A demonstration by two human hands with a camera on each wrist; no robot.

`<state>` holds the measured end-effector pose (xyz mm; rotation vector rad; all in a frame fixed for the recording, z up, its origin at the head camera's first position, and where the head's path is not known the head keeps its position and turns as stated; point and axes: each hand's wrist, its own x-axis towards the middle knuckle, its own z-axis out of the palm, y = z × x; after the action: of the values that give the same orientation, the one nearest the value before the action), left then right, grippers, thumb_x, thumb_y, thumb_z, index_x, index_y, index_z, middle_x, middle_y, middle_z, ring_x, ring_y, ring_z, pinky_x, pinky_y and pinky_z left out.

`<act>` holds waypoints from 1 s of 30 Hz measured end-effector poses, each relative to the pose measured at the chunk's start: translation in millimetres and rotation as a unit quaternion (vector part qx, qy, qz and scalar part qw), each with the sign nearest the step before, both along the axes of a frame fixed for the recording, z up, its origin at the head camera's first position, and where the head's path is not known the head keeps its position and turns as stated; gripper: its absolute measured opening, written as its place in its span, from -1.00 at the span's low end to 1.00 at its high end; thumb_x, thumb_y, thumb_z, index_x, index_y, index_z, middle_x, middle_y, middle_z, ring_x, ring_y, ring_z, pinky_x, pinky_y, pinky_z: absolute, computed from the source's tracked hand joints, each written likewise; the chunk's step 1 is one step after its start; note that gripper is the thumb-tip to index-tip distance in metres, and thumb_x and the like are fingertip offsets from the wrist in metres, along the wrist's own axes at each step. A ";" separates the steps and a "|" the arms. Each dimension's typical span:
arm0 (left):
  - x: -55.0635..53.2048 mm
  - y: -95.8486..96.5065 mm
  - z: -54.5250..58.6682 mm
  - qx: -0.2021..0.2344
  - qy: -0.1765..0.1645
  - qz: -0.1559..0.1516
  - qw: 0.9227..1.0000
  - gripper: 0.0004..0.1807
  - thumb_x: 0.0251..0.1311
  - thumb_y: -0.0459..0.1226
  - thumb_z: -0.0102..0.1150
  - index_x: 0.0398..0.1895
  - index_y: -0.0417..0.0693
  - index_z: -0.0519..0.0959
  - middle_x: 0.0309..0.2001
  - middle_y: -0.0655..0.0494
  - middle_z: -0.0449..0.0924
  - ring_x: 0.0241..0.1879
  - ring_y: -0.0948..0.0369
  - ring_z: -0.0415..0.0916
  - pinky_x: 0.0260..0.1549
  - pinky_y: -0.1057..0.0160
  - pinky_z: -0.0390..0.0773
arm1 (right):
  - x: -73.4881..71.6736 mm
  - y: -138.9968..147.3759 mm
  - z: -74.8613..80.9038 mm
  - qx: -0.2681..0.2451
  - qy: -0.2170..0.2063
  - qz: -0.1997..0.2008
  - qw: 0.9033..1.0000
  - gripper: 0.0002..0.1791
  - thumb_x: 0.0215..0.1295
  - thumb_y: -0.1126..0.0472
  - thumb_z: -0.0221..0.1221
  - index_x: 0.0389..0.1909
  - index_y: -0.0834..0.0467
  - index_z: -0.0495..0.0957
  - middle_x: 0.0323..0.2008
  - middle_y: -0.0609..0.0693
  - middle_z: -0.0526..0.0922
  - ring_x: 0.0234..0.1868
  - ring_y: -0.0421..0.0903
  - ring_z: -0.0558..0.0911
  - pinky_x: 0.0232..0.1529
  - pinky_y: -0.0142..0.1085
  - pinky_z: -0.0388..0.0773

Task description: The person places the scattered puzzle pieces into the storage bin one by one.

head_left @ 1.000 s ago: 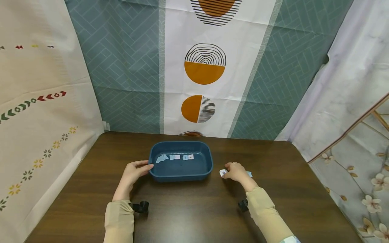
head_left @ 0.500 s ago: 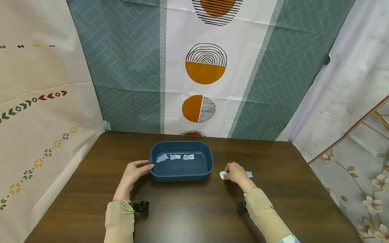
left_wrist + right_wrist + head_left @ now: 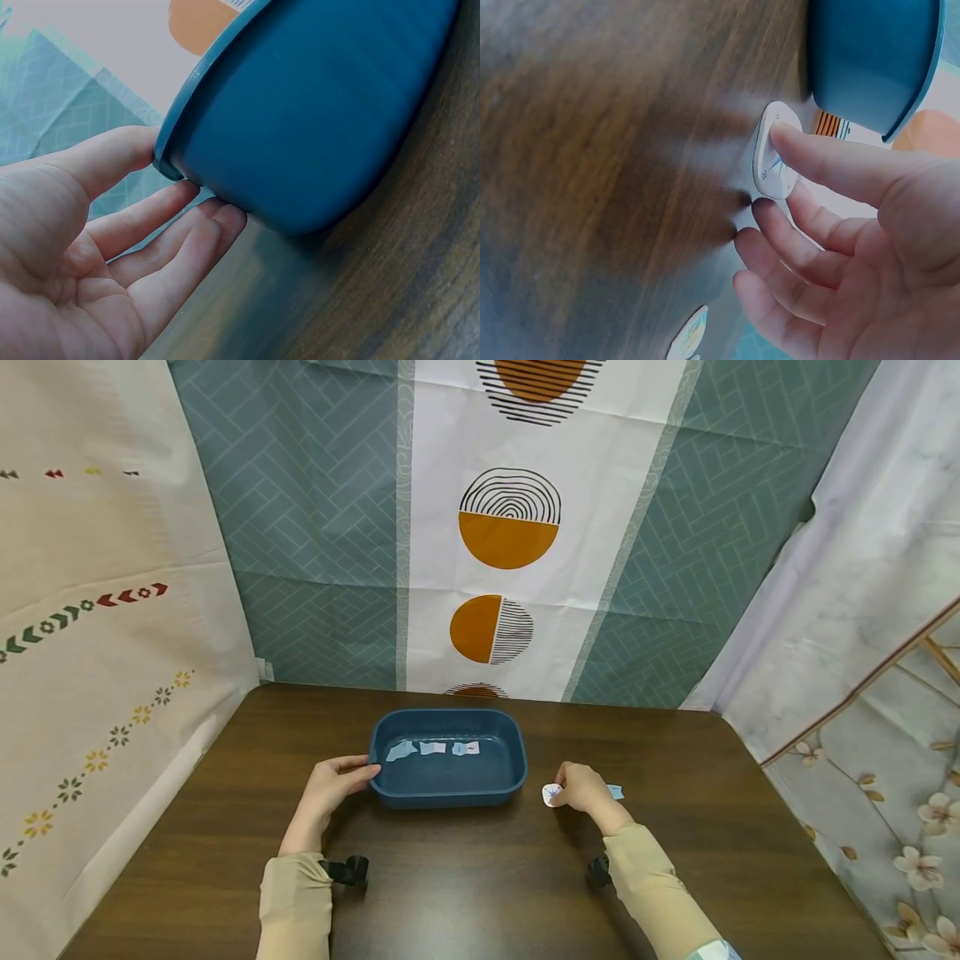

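Note:
A dark blue plastic tray (image 3: pixel 450 799) stands on the table, with my left hand (image 3: pixel 333 789) at its left end. My left thumb lies over the tray's rim (image 3: pixel 196 79) while the fingertips touch the outside below it. To the right of the tray, my right hand (image 3: pixel 587 791) pinches a white rounded piece with a blue star-like print (image 3: pixel 551 794). The right wrist view has the thumb on the face of this white piece (image 3: pixel 769 169) and fingers at its lower edge. I cannot tell whether it touches the table.
Inside the tray lie a light blue piece (image 3: pixel 401 750), a pink-and-blue piece (image 3: pixel 432 747) and a blue-and-white piece (image 3: pixel 466 748). Another light blue piece (image 3: pixel 616 792) lies just right of my right hand. Patterned cloths (image 3: pixel 637 652) hang behind the brown wooden table (image 3: pixel 457 877).
The white piece has turned slightly between my right fingers, and more of its face shows. My left hand and the tray have not visibly moved.

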<state>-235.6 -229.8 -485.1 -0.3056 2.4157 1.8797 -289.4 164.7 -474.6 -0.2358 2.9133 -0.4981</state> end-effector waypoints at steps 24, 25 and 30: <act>-0.4 -0.4 0.7 0.003 0.001 -0.005 1.000 -0.37 0.26 -0.12 0.26 0.26 -0.38 0.43 0.26 -0.36 0.42 0.04 0.02 0.63 0.20 0.00 0.50 | 2.2 7.1 2.7 -0.055 0.012 0.005 0.998 -0.91 0.01 0.35 0.28 -0.43 0.23 0.58 -0.47 -0.02 0.60 -0.43 -0.10 0.47 -0.39 -0.31 0.40; -0.4 -0.4 0.8 0.003 0.002 -0.005 1.000 -0.37 0.26 -0.12 0.26 0.26 -0.38 0.43 0.26 -0.36 0.42 0.05 0.01 0.63 0.21 -0.01 0.49 | 2.7 7.5 3.0 -0.057 0.013 0.005 0.998 -0.92 0.01 0.35 0.27 -0.43 0.23 0.58 -0.48 -0.02 0.60 -0.44 -0.10 0.48 -0.40 -0.32 0.40; 0.0 -0.4 0.6 0.003 0.001 -0.005 1.000 -0.36 0.25 -0.11 0.27 0.25 -0.38 0.43 0.25 -0.36 0.43 0.03 0.02 0.64 0.21 -0.02 0.49 | 4.1 9.3 3.9 -0.061 0.013 0.006 0.998 -0.92 0.03 0.33 0.27 -0.43 0.24 0.58 -0.47 -0.01 0.61 -0.45 -0.11 0.49 -0.42 -0.32 0.41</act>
<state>-235.6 -230.2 -484.5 -0.2915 2.4081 1.8835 -285.3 174.0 -470.7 -0.2784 2.9070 -0.6755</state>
